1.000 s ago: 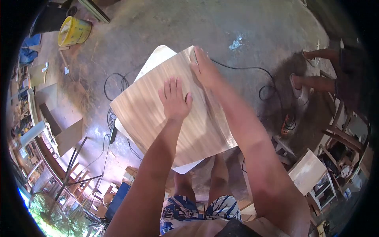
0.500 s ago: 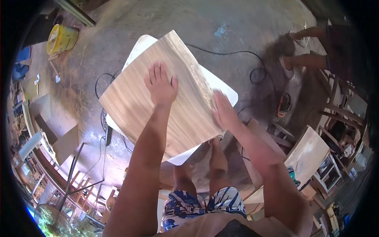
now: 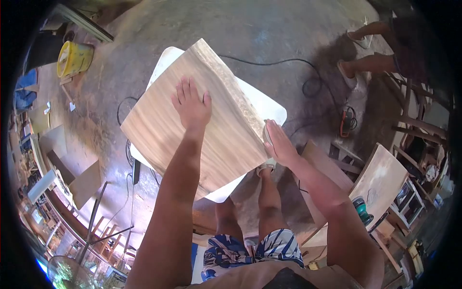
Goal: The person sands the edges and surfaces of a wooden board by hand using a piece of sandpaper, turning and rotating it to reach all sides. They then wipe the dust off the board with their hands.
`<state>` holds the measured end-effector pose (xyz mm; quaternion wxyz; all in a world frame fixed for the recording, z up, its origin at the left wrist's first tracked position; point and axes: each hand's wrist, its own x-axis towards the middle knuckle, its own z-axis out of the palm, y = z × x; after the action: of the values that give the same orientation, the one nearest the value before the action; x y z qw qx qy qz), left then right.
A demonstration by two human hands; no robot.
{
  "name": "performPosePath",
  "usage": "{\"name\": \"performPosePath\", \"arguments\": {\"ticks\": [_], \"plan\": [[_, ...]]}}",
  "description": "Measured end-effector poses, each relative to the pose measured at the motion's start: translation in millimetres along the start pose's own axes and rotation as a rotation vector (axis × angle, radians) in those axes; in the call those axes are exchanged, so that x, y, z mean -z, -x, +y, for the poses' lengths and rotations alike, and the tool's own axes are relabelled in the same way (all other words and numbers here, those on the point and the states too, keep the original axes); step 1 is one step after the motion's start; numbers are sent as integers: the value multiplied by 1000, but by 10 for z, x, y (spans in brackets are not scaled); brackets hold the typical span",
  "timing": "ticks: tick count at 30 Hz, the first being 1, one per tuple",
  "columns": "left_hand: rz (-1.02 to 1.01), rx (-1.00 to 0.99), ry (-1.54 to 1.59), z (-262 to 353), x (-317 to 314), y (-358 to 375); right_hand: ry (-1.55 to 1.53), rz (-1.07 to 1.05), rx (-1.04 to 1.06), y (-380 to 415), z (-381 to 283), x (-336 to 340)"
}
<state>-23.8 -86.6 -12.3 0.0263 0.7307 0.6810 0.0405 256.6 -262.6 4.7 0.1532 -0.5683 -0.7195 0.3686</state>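
A wooden board (image 3: pixel 226 130) with a pale, uneven live edge lies turned at an angle on a white table top (image 3: pixel 260 101). My left hand (image 3: pixel 192 106) rests flat on the upper face of the board with its fingers spread. At the board's right edge, my right hand (image 3: pixel 284 147) has its fingers straight and together, pressing a thin piece that looks like sandpaper (image 3: pixel 268 135) against the edge. Most of that piece is hidden under the palm and fingers.
A yellow bucket (image 3: pixel 76 59) stands at the upper left. A black cable (image 3: pixel 269 63) runs over the floor behind the table. Another person's legs (image 3: pixel 370 65) are at the upper right, near an orange tool (image 3: pixel 345 123). A green sander (image 3: pixel 362 211) sits by a leaning board (image 3: pixel 382 173).
My right hand has shifted slightly down and outward along the board's edge, and the thin piece under it now shows. My left hand stays flat on the board. The view has shifted a little.
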Motion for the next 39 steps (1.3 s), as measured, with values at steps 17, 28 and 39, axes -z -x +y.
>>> {"name": "performPosePath", "arguments": {"ticks": [17, 28, 39], "plan": [[-70, 2, 68, -15, 115, -54, -126, 155, 82, -2992, -441, 176], [-88, -3, 79, -16, 123, -53, -143, 194, 140, -3477, -506, 183], [-66, 1, 62, -16, 100, -28, -50, -27, -167, -808, -395, 201]]}}
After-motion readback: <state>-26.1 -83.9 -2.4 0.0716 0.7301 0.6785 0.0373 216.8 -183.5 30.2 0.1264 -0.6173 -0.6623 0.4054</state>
